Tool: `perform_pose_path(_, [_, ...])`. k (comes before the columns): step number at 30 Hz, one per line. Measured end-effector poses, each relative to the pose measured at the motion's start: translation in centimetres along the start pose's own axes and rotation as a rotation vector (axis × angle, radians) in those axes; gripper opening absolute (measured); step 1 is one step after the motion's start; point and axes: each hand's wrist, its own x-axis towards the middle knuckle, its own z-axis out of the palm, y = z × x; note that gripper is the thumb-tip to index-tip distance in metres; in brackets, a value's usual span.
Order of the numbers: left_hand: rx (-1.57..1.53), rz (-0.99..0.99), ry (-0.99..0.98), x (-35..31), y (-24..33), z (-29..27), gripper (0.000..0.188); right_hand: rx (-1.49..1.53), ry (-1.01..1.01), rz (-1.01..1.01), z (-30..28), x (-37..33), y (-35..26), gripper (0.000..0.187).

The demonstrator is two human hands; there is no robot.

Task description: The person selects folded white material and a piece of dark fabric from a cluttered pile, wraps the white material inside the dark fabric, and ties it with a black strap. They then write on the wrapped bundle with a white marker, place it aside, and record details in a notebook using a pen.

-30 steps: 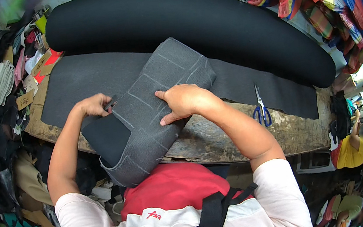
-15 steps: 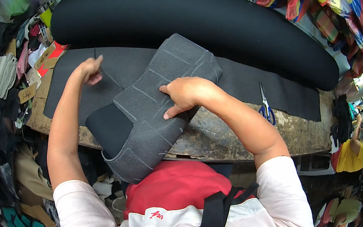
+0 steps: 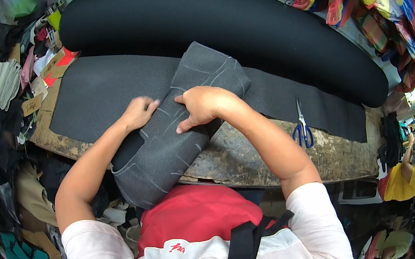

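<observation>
Chalk-lined cloth [image 3: 166, 154] lay under the right hand [image 3: 204, 104]!
Thumb and forefinger stood spread; the left hand [image 3: 137, 114] (fingers blurred, couldn't tell) was just left.

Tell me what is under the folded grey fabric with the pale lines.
The flat grey sheet and wooden table show beside the folded grey fabric and seem to run beneath it; anything else underneath is covered and cannot be seen.

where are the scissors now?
Head view, right of center: the blue-handled scissors lie just right of the right forearm, blades on the flat grey cloth, handles on the wooden table.
</observation>
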Motion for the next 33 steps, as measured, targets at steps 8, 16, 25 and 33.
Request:
perform_pose_path(8, [-0.108,0.297,0.387,3.1,4.3,-3.3,0.023,-0.076,-0.342,0.135,-2.4,2.4,-1.8,0.078])
perform_pose_path(16, [0.330,-0.047,-0.008,-1.2,-0.5,-1.6,0.019,-0.061,-0.243,0.121,-1.5,1.6,-1.6,0.078])
perform_pose_path(25, [0.270,0.175,0.115,5.7,0.5,-4.1,0.021,-0.131,-0.499,0.209,-1.6,6.4,-2.1,0.094])
perform_pose_path(33, [0.245,0.070,0.029,4.5,-0.8,0.0,0.024,-0.145,-0.668,0.263,-2.3,7.8,-2.5,0.106])
